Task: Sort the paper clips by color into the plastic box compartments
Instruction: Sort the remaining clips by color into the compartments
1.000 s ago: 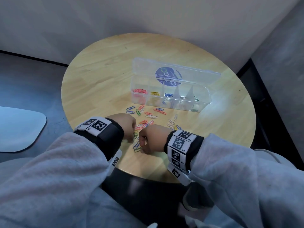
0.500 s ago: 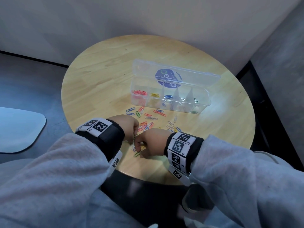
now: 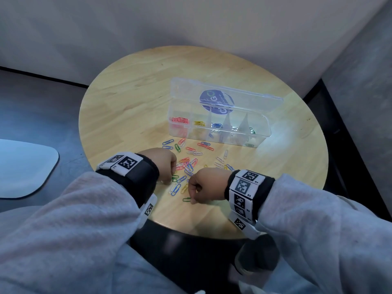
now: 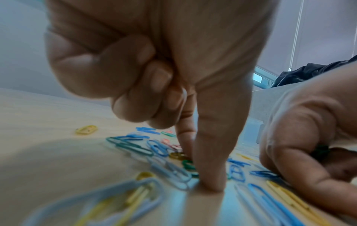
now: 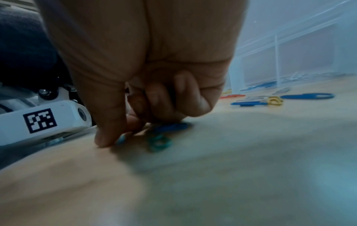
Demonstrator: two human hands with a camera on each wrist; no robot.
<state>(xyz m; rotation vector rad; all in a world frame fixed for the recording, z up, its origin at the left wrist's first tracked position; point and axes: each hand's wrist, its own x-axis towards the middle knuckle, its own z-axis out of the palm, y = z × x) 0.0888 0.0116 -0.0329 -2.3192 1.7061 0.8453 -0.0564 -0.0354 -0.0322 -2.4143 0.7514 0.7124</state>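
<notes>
A green paper clip (image 3: 186,199) lies flat on the round wooden table (image 3: 131,107), touched by the curled fingers of the right hand (image 3: 201,187); whether it is pinched yet cannot be told. The left hand (image 3: 163,164) is bunched, thumb and forefinger pressed down among the loose clips (image 3: 186,164). The clip is best tipped up on one edge before it is lifted. The open plastic box (image 3: 220,134) stands further back, by a pale wall (image 3: 191,24), its compartments partly filled by colour.
</notes>
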